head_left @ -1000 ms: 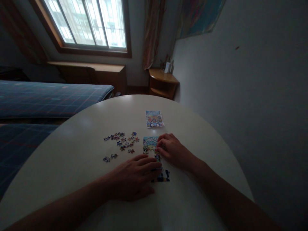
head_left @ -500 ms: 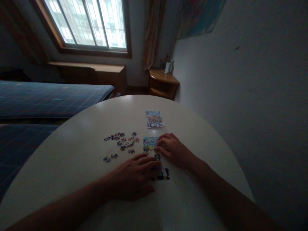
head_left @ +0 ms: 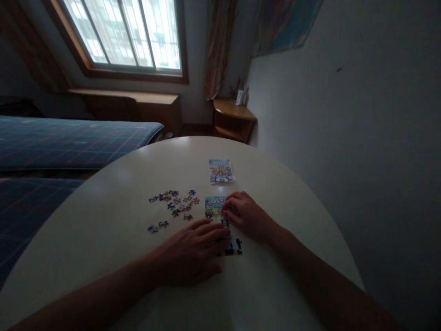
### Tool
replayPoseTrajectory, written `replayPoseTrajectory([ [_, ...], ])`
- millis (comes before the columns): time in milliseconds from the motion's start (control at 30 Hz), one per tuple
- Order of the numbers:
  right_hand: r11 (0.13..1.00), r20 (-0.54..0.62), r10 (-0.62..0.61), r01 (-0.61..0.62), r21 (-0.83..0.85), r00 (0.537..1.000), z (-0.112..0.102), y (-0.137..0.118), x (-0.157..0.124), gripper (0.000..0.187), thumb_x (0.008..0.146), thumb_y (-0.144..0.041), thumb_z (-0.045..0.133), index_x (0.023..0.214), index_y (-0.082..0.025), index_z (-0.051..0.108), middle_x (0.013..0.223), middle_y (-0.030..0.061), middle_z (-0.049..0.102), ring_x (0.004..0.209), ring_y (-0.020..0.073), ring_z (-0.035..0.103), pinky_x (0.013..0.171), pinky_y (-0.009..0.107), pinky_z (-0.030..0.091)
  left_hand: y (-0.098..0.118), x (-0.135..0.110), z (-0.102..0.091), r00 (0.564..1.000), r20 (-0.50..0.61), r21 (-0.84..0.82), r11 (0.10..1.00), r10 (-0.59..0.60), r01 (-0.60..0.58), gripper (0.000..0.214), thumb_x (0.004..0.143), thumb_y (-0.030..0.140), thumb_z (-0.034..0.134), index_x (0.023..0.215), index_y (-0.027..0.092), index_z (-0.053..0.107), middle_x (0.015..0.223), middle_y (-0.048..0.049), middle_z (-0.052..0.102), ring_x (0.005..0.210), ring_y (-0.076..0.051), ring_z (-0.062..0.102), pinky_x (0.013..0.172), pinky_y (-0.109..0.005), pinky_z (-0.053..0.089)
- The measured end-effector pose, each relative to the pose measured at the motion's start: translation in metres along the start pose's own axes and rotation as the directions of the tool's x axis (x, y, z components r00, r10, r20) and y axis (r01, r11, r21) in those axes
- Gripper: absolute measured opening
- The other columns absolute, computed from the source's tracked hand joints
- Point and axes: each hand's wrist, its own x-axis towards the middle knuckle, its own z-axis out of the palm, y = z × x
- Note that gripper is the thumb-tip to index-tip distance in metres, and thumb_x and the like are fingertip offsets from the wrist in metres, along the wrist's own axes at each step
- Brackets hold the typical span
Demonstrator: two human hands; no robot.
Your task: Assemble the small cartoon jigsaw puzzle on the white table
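Observation:
A partly assembled jigsaw puzzle (head_left: 212, 207) with a bright cartoon print lies on the white table in front of me. My left hand (head_left: 198, 246) rests flat over its lower left part, fingers stretched out and holding nothing; it hides some of the picture. At the puzzle's upper right edge, my right hand (head_left: 245, 214) is curled, thumb and forefinger brought together on the pieces. Whatever may be between those fingertips is hidden. Loose jigsaw pieces (head_left: 177, 207) are scattered left of the puzzle, with a few more (head_left: 158, 226) lower down.
Beyond the puzzle lies a small printed picture sheet (head_left: 221, 171). The round white table (head_left: 113, 220) reaches toward a bed with a blue plaid cover (head_left: 76, 142) on the left. A wall (head_left: 327, 138) runs along the right, and a wooden corner shelf (head_left: 234, 110) stands behind.
The lower part of the puzzle has shifted slightly up, away from me. My right fingertips have moved a little left onto the puzzle; my left hand stays nearly still.

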Motion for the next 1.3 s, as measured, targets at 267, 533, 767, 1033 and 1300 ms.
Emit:
replayPoseTrajectory([
  [267,1.0,-0.018,-0.028,0.028,-0.003,0.999,-0.001,-0.002,0.001,0.005,0.089,-0.021,0.066,0.092,-0.02,0.07,0.101,0.0065,0.068,0.099,0.0213,0.058,0.093,0.039,0.043,0.0,0.001,0.001,0.999,-0.036,-0.029,1.0,0.007,-0.008,0.051,0.096,0.041,0.052,0.141,0.019,0.045,0.145,-0.0097,0.052,0.131,-0.027,0.049,0.114,-0.045,0.034],
  [533,0.998,-0.054,0.031,-0.034,-0.049,0.998,0.004,-0.003,0.004,0.004,0.086,-0.025,0.069,0.088,-0.022,0.071,0.095,0.0051,0.068,0.094,0.0205,0.059,0.089,0.037,0.042,0.0,0.002,-0.001,0.999,-0.045,-0.013,1.0,0.015,-0.016,0.049,0.096,0.041,0.053,0.139,0.018,0.047,0.142,-0.01,0.053,0.131,-0.028,0.049,0.112,-0.046,0.037],
  [767,0.996,-0.08,0.074,-0.077,-0.043,0.994,0.005,-0.008,0.005,0.004,0.083,-0.025,0.071,0.086,-0.021,0.071,0.095,0.0054,0.068,0.094,0.0217,0.059,0.088,0.038,0.041,0.0,0.002,0.0,0.997,-0.071,-0.015,1.0,0.009,-0.01,0.047,0.094,0.039,0.056,0.135,0.017,0.05,0.139,-0.0103,0.055,0.133,-0.03,0.045,0.112,-0.047,0.037],
  [1033,0.998,0.046,0.003,0.0,-0.068,0.999,-0.007,-0.004,0.003,0.008,0.09,-0.027,0.066,0.091,-0.024,0.072,0.103,0.0042,0.071,0.099,0.0213,0.063,0.09,0.039,0.038,0.001,0.003,-0.003,0.999,-0.037,-0.01,1.0,0.003,-0.003,0.048,0.093,0.038,0.056,0.135,0.017,0.049,0.14,-0.0113,0.055,0.135,-0.03,0.043,0.112,-0.045,0.037],
  [1300,0.996,0.047,0.026,-0.022,-0.088,0.999,-0.04,0.009,-0.007,0.008,0.083,-0.028,0.073,0.09,-0.025,0.071,0.105,0.0042,0.071,0.106,0.0238,0.062,0.097,0.044,0.034,-0.003,0.0,0.001,0.993,-0.017,-0.047,0.992,-0.119,0.118,0.071,0.086,0.043,0.064,0.147,0.019,0.037,0.16,-0.0134,0.028,0.145,-0.035,0.029,0.115,-0.054,0.031],
])
